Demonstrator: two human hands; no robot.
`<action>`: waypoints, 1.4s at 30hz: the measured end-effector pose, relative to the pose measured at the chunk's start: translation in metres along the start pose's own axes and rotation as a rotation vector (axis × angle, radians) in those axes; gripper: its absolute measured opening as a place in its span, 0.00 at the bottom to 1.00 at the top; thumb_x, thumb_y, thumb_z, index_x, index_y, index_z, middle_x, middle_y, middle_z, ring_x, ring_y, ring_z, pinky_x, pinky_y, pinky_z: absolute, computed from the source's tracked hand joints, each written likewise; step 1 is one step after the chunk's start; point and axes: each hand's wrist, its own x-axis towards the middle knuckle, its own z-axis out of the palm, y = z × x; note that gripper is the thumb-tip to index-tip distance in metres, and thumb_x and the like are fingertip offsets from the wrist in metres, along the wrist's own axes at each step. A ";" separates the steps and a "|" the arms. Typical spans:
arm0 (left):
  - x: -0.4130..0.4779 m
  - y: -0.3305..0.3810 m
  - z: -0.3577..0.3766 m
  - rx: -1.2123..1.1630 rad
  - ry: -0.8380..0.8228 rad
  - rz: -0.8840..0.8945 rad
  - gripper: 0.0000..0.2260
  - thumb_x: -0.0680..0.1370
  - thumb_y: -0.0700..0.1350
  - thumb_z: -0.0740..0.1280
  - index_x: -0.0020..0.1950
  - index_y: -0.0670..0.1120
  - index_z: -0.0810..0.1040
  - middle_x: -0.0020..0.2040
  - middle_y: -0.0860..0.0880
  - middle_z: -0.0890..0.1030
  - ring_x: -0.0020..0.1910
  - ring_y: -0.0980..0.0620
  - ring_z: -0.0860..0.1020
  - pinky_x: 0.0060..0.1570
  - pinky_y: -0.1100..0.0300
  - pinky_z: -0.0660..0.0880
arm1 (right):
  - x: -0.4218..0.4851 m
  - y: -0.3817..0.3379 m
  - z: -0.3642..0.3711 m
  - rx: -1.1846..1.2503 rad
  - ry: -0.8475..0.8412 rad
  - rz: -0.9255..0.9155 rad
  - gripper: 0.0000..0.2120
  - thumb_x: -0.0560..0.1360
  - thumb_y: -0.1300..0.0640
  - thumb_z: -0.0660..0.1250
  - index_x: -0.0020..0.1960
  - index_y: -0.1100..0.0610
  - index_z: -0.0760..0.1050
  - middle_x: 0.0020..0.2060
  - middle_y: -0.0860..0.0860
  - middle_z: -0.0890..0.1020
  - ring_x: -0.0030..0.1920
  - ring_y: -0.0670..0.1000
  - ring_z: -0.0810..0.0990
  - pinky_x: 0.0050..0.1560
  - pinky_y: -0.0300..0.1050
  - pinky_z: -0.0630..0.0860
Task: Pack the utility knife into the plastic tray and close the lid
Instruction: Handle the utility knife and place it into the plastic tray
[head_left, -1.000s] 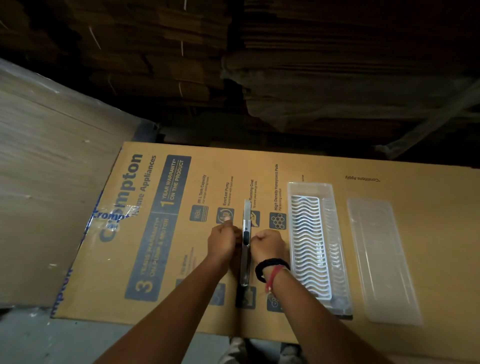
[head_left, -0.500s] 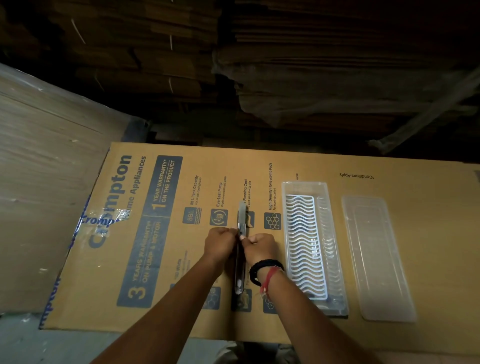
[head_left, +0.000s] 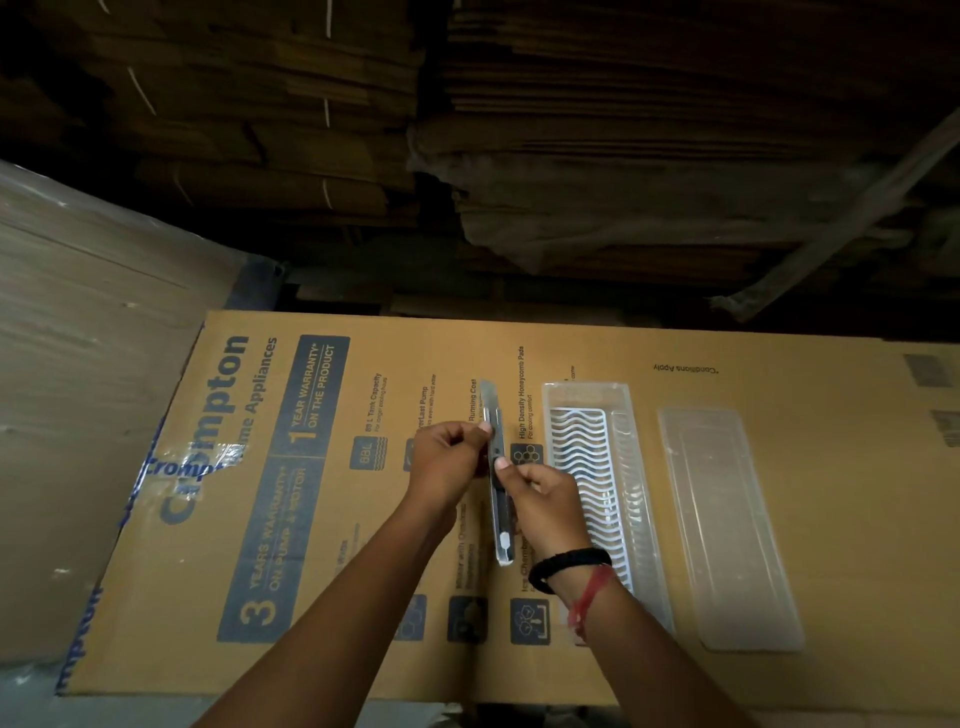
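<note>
The left hand (head_left: 447, 462) and the right hand (head_left: 543, 501) both pinched the utility knife (head_left: 496, 478) between thumb and fingertips, the left gripping it nearer the blade end and the right just below, so that the long metal tool was held lengthwise, pointing away from the person, over the printed cardboard box (head_left: 779, 519) that served as a table. Just to the right of the hands lay the open clear plastic tray (head_left: 631, 467) with a white wavy insert (head_left: 587, 493), and beside that, a little apart, the clear lid (head_left: 727, 525) lay flat on the box.
</note>
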 end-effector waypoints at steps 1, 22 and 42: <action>-0.001 0.007 0.005 0.001 -0.006 0.023 0.14 0.79 0.41 0.67 0.33 0.40 0.79 0.28 0.47 0.77 0.31 0.48 0.75 0.42 0.50 0.77 | -0.003 -0.004 -0.006 0.002 0.000 -0.010 0.14 0.75 0.53 0.68 0.35 0.60 0.80 0.30 0.55 0.79 0.31 0.51 0.75 0.35 0.43 0.71; -0.023 0.016 0.089 0.317 -0.219 0.136 0.03 0.67 0.32 0.69 0.38 0.34 0.76 0.32 0.42 0.74 0.32 0.45 0.77 0.39 0.36 0.80 | -0.036 0.002 -0.102 0.158 0.069 -0.024 0.04 0.74 0.66 0.69 0.43 0.58 0.77 0.34 0.52 0.81 0.27 0.41 0.79 0.26 0.38 0.78; -0.031 -0.016 0.109 0.496 -0.124 0.098 0.03 0.71 0.33 0.68 0.37 0.36 0.76 0.32 0.42 0.74 0.31 0.49 0.74 0.36 0.51 0.77 | -0.019 0.015 -0.112 -0.652 0.147 -0.271 0.14 0.72 0.57 0.71 0.32 0.51 0.69 0.28 0.46 0.73 0.28 0.45 0.70 0.29 0.32 0.65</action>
